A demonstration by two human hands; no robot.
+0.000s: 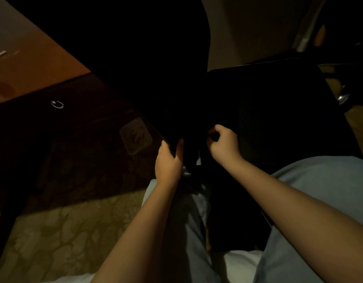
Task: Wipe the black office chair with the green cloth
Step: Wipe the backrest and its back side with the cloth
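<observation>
Darkness is swallowing the black office chair (160,68), standing centre frame beside the wooden desk (33,66). Left hand (168,160) is gripping the backrest's lower edge, thumb one side, fingers the other. Right hand (223,144) is curling its fingers just beside it. Around what, if anything, I cannot tell.

I am in a dim office or work room. The black office chair (156,68) is right in front of me. Left of the chair stands a brown wooden desk (33,64) with a small metal ring (57,104) on its dark front. Under the chair is a floor (54,231) with a stone pattern.
</observation>
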